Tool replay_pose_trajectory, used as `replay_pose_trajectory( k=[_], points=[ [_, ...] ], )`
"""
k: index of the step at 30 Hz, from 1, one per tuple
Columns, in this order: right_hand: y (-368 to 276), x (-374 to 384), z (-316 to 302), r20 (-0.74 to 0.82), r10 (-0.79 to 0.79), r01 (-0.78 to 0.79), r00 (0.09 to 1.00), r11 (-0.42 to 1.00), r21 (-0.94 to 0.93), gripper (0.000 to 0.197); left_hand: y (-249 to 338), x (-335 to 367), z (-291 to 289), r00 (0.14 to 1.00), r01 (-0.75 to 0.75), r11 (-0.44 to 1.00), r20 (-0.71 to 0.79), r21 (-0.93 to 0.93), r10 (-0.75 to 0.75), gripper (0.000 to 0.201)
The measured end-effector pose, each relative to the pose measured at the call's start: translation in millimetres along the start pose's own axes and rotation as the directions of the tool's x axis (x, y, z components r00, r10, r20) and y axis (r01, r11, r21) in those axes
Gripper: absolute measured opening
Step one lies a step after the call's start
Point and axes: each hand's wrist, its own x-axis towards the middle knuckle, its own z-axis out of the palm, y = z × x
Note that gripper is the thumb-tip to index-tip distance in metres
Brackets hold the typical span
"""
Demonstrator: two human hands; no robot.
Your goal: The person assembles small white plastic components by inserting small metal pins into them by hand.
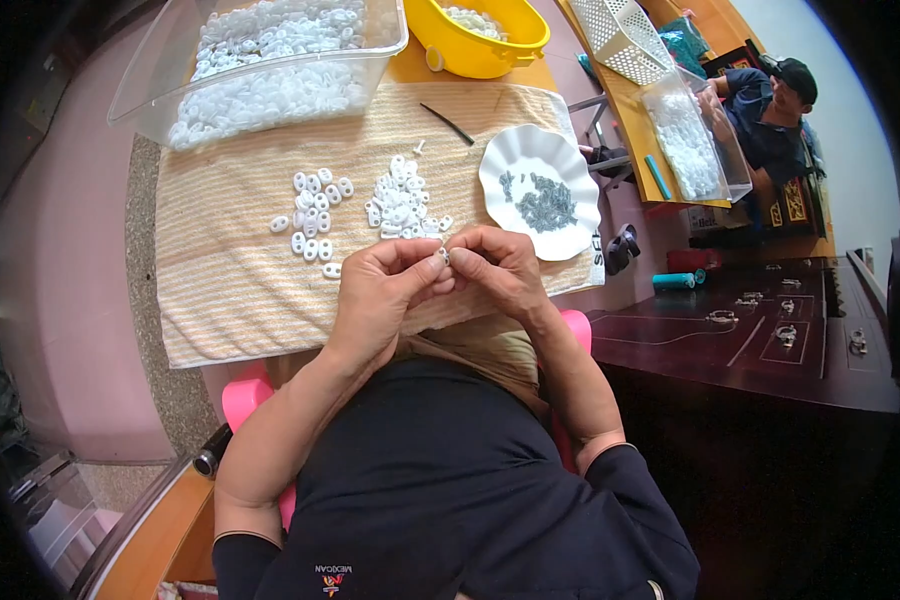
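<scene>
Over the near part of the striped towel [240,310], my left hand [380,290] and my right hand [505,270] meet fingertip to fingertip. Both are closed in a pinch around a small white plastic piece [444,254], mostly hidden by the thumbs. Just beyond the fingers lies a heap of white plastic pieces [400,200]. Left of it, white oval pieces with two holes [311,221] are spread in a looser group. A scalloped white plate [501,160] to the right holds many tiny dark grey pieces [548,206].
At the far left stands a clear bin [390,45] full of white pieces, beside a yellow tub [460,58]. A thin black stick [448,124] lies on the towel. A person [770,115] sits at another table behind a second clear bin [735,180]. A dark panel [750,350] is at right.
</scene>
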Motion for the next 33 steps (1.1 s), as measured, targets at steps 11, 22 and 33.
replay_pose_trajectory(
  k=[11, 22, 33],
  points=[
    [-4.3, 0.1, 4.3, -0.021, 0.009, -0.009, 1.0, 1.0, 0.028, 0.015, 4.5, 0.4, -1.1, 1.0, -0.014, 1.0, -0.022, 0.004, 0.015, 0.018],
    [-1.3, 6.4, 2.5, -0.168, -0.041, -0.006, 0.985, 0.963, -0.269, 0.012, 31.8, 6.1, -14.2, 0.985, -0.129, 0.987, -0.127, -0.095, 0.117, 0.02],
    [-8.4, 13.9, 16.0, 0.017, -0.306, 0.229, 0.952, 0.675, -0.701, 0.014, 36.4, 7.6, -19.3, 0.971, -0.186, 0.973, -0.176, -0.135, 0.161, 0.017]
  ],
)
